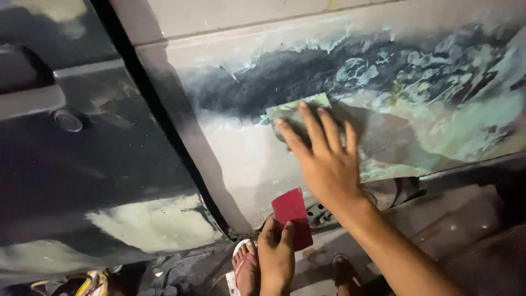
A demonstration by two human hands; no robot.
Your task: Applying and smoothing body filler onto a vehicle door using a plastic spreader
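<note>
My right hand (329, 159) lies flat, fingers spread, on a greenish sheet of sandpaper (290, 111) pressed against a car body panel (438, 82). The panel is patched with pale filler and dark sanded streaks. My left hand (275, 255) hangs lower, near the panel's bottom edge, pinching a small red plastic spreader card (290, 211) that stands upright between thumb and fingers.
To the left is a dark car door (82, 164) with a handle (27, 93), a round lock (68, 120) and a pale filler patch (153, 222). A black gap (164, 120) separates door and panel. My sandalled feet (244, 266) show below on the ground.
</note>
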